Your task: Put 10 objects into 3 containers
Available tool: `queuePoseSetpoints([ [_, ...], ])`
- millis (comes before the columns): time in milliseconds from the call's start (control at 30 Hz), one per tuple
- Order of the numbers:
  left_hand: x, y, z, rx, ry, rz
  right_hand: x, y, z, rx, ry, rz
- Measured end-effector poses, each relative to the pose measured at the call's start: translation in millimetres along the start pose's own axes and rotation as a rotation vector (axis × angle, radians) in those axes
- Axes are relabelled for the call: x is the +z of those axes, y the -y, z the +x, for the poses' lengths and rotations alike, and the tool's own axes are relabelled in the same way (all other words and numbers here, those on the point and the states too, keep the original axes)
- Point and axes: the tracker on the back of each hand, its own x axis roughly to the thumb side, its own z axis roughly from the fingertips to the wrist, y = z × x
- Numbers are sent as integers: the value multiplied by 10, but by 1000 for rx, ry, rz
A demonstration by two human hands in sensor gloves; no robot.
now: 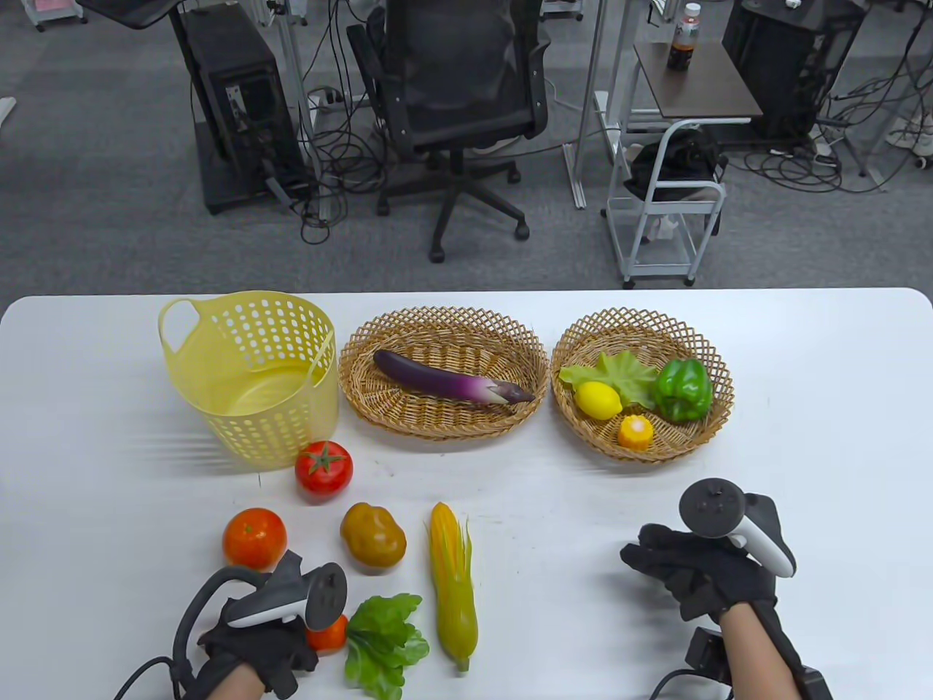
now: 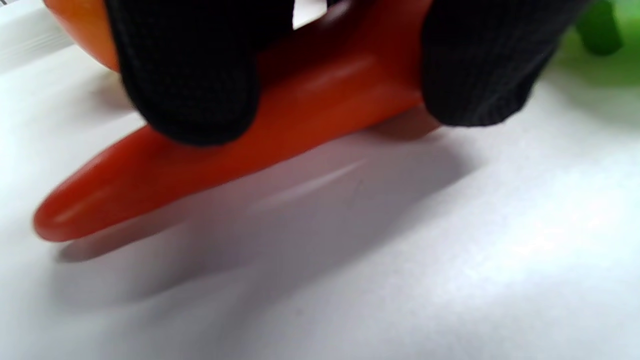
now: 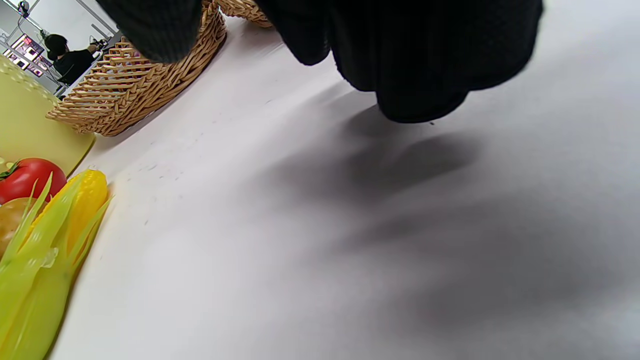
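A broad strip of white bench [image 1: 568,525] is lying open between the yellow corn cob in its green husk [image 1: 452,580] and the right hand [image 1: 700,576]. On the left, a red tomato [image 1: 323,468], a brown potato [image 1: 372,536] and an orange-red round fruit [image 1: 254,538] are crowding the approach to the yellow perforated plastic basket [image 1: 251,375] (its open top is unobstructed from above).

Bucket [image 1: 248,375] sitting left | eggplant [image 1: 452,378] lying in middle basket [image 1: 443,430] | lemon [image 1: 598,399], pepper [image 1: 683,390] resting in right basket [image 1: 641,324] | corn [image 1: 452,583] lying before them on table [image 1: 802,437].
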Motion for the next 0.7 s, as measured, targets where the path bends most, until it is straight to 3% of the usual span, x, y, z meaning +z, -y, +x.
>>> queuePoseSetpoints([
  [133,42,-10,-25,17,30,15,-1,0,-1,-4,-1,3],
  [300,325,-226,-102,140,131,175,-3,1,-2,-6,2,3],
  [500,870,-618,-411,310,223,530,-8,-1,-3,-8,5,5],
  [700,1098,-818,-965,607,216,1045,-8,-6,-4,-15,5,9],
])
